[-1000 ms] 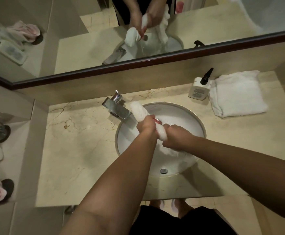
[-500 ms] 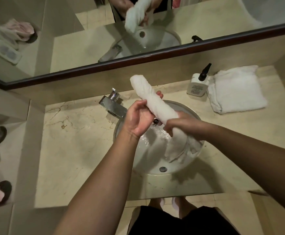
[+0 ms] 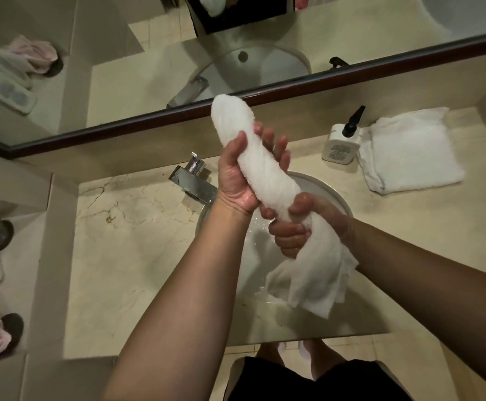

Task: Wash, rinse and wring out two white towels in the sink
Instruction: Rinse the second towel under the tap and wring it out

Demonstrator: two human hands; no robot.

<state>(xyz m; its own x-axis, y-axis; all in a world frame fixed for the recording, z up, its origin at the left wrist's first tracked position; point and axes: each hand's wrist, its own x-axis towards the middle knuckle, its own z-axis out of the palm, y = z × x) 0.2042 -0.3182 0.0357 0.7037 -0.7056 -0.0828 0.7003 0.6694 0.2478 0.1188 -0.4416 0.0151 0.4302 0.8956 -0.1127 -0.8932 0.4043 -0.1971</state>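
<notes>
A wet white towel, rolled into a thick rope, is held up above the round white sink. My left hand grips its upper part, palm toward me, fingers wrapped round it. My right hand grips it lower down in a fist. The towel's loose end hangs from that fist over the basin. A second white towel lies folded on the counter at the right.
A chrome tap stands at the sink's back left. A white pump bottle sits beside the folded towel. The marble counter spreads to the left. A mirror runs along the wall behind. Pink cloths and dispensers sit on the left shelves.
Both hands have lifted the rolled towel up out of the basin. It now stands higher against the mirror frame, and its loose end hangs freely.
</notes>
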